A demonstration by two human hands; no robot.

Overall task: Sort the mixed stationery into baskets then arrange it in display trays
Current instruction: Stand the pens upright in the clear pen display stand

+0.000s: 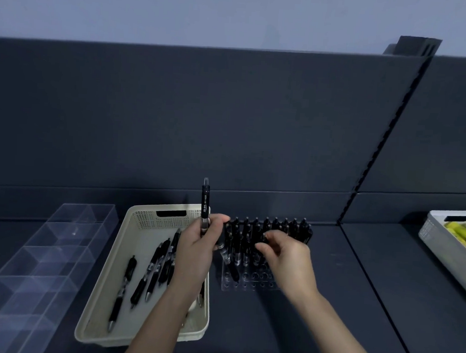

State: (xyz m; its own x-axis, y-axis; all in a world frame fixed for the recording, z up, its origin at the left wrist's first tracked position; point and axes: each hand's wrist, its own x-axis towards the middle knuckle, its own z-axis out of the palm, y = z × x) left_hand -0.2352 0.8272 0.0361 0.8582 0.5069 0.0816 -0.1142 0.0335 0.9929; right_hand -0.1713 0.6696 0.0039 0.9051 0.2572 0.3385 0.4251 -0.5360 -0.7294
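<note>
A cream basket (104,299) on the dark shelf holds several loose black pens (152,272). My left hand (197,253) is above its right side and grips an upright black pen (205,202), with a second pen slanting down out of the fist toward the clear pen display tray (247,282). That tray stands right of the basket, its back rows filled with several upright black pens (277,228) and its front holes bare. My right hand (284,257) hovers over the tray with fingers curled at the pens' tops; whether it holds one is unclear.
A clear acrylic divided tray (44,260) lies along the left. At the far right, a grey basket (435,238) holds yellow items. A dark back panel rises behind the shelf, and a slotted upright (375,155) divides the shelf bays.
</note>
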